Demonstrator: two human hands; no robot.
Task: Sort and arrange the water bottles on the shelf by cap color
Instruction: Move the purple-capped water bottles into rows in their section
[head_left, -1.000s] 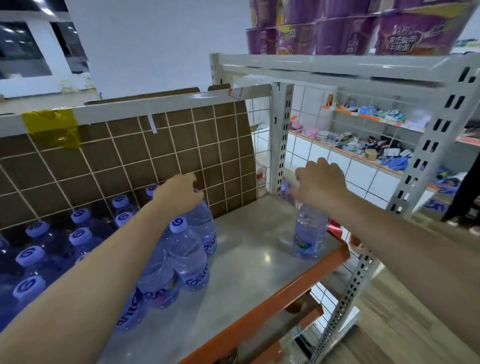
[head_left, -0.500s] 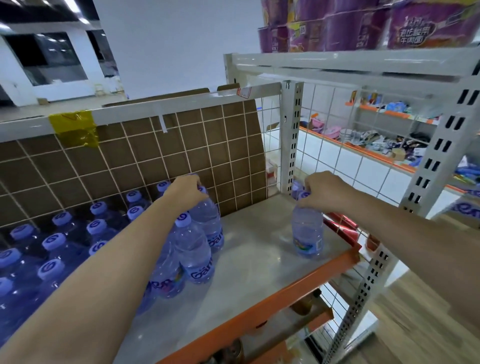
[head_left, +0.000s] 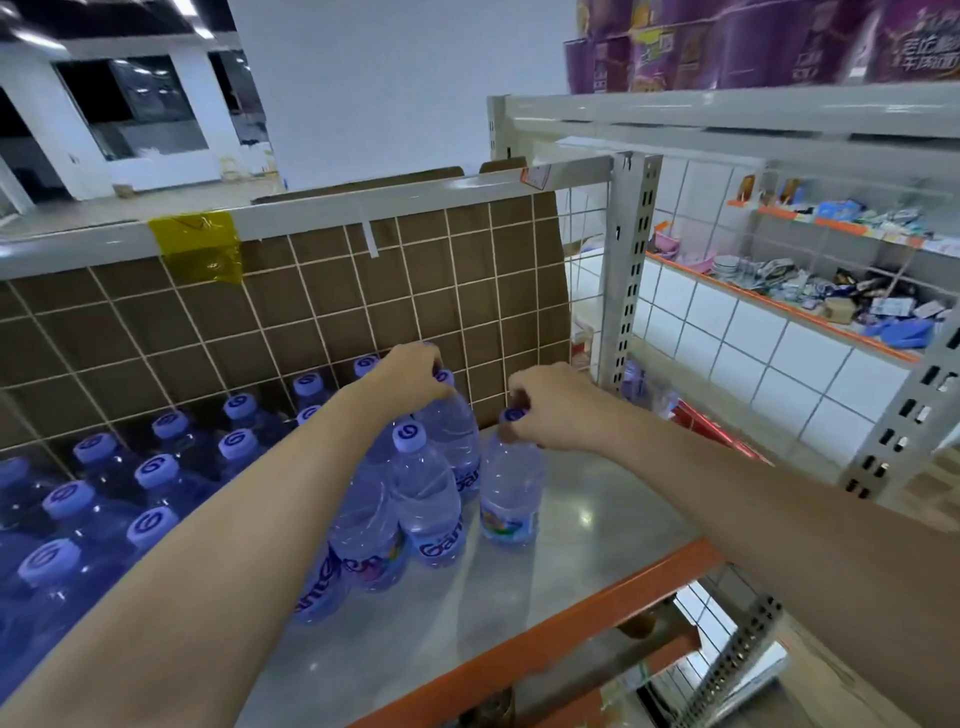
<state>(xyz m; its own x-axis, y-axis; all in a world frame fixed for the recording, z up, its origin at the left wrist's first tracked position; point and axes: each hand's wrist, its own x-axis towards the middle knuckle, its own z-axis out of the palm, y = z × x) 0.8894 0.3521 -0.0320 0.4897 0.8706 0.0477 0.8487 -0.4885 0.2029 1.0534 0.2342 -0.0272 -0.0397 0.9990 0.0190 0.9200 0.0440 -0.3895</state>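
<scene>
Right hand (head_left: 550, 408) fingers pinch the neck of the lone bottle (head_left: 511, 486); it has moved left from the shelf (head_left: 597, 525) edge, now just beside the group. Left hand (head_left: 410, 376) curls over the rear bottle (head_left: 452, 431), apparently gripping the cap.

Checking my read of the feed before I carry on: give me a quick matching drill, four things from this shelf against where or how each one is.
Things:
1. left hand
2. right hand
3. yellow tape
4. purple packs

Places:
A. on the top shelf
B. stuck on the grey rail
C. grips the neck of the bottle at the right end
D. on the cap of a back-row bottle

Pairs: 1-D, 2-C, 3-B, 4-A
</scene>
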